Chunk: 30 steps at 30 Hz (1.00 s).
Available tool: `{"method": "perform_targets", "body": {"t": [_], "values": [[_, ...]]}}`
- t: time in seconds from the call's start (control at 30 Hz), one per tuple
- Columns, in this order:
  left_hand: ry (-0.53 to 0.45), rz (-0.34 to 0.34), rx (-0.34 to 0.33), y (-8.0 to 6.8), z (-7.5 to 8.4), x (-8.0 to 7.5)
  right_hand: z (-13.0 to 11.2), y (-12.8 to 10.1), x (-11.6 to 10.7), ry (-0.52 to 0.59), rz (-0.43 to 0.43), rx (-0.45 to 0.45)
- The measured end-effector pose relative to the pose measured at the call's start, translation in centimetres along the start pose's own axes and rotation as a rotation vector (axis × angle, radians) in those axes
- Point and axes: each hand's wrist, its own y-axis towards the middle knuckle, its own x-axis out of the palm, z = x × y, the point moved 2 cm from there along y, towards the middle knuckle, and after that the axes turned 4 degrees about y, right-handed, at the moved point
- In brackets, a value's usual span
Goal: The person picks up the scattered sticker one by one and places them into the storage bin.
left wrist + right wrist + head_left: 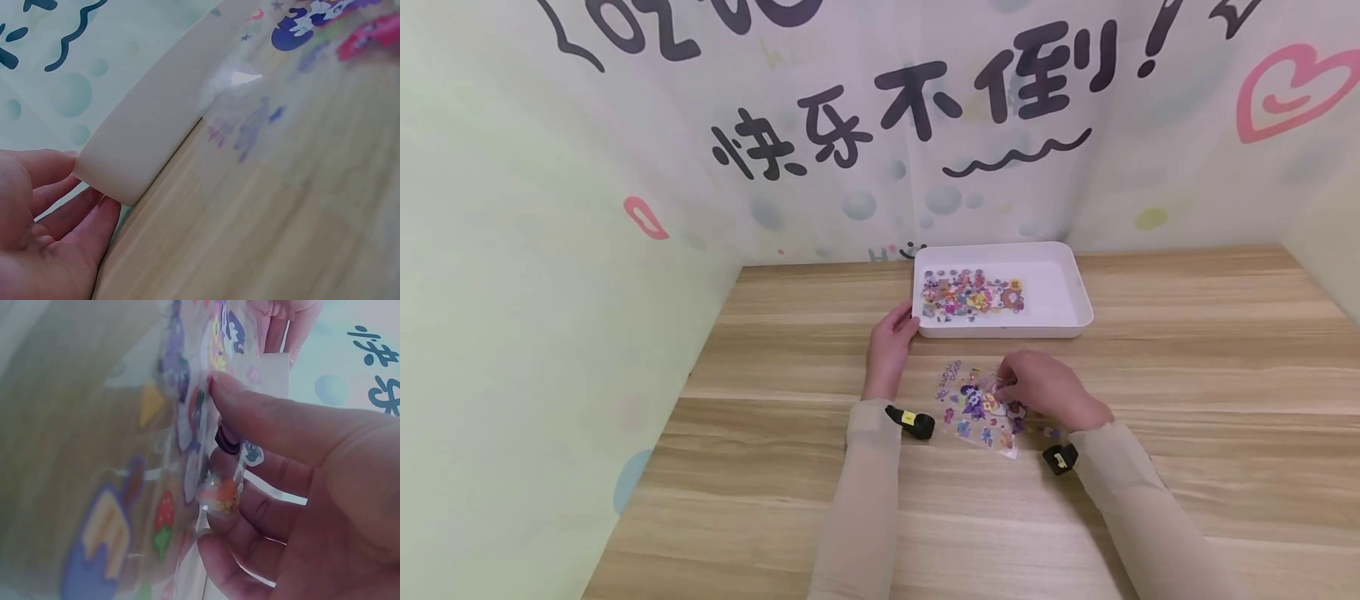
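Observation:
My left hand point(891, 348) grips the near left corner of a shallow white tray point(1007, 332). In the left wrist view, the thumb and fingers of that hand point(53, 231) meet the tray's corner. My right hand point(1051, 390) pinches clear plastic sticker sheets point(973, 427) printed with purple cartoon figures, in front of the tray. The right wrist view has the thumb of this hand point(300, 462) on the sheets' face, with fingers behind. Exactly how many sheets are held I cannot tell. Inside the tray, more colourful stickers point(955, 293) lie on the left side.
The wood-grain table point(760, 467) runs under everything. Behind the tray hangs a white cloth point(865, 225) with large dark writing, and a pale wall point(535, 350) stands on the left. A black wrist strap point(917, 425) is on the left wrist, another point(1060, 458) on the right.

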Motion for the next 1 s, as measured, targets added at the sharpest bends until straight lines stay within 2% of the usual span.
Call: {"method": "perform_targets", "body": {"t": [0.23,0.7,1.0], "values": [[-0.004,-0.001,0.000,-0.01,-0.03,-0.07,-0.19,0.04,-0.08,-0.015,-0.007,-0.018],[0.004,-0.004,0.002,0.04,0.07,-0.07,0.06,-0.22,-0.25,0.066,-0.002,0.054],[0.001,-0.002,-0.006,-0.03,0.12,-0.05,0.71,-0.29,-0.42,0.052,0.044,-0.009]]}}
